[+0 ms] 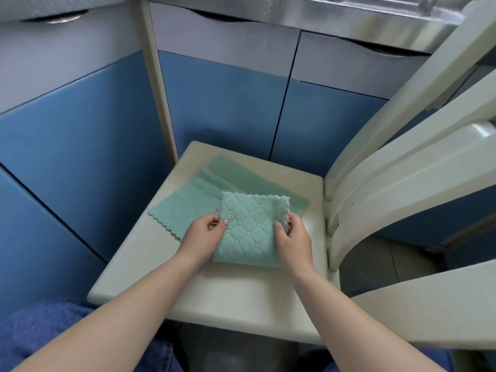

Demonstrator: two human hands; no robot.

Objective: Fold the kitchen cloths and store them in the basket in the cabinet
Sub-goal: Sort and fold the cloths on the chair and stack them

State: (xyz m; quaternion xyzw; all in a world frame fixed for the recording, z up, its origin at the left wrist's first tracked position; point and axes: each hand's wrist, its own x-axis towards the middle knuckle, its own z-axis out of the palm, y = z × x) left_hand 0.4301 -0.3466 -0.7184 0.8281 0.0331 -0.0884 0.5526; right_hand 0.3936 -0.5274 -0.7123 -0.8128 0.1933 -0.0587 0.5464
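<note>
Chair seat (150,264) w/ cloths (188,208), blue cabinets (80,135)

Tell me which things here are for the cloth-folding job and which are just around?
For the job:
folded green cloth, held by the left hand and right hand
flat green cloths underneath
cabinet doors, all closed

Just around:
white chair
blue fuzzy fabric

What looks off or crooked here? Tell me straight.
Nothing is spilled or damaged. The folded cloth, held by the left hand and right hand, lies neat on the chair seat. Behind it, two flat cloths overlap at a skewed angle, unfolded. No basket is in view, and the cabinet doors are closed.
</note>
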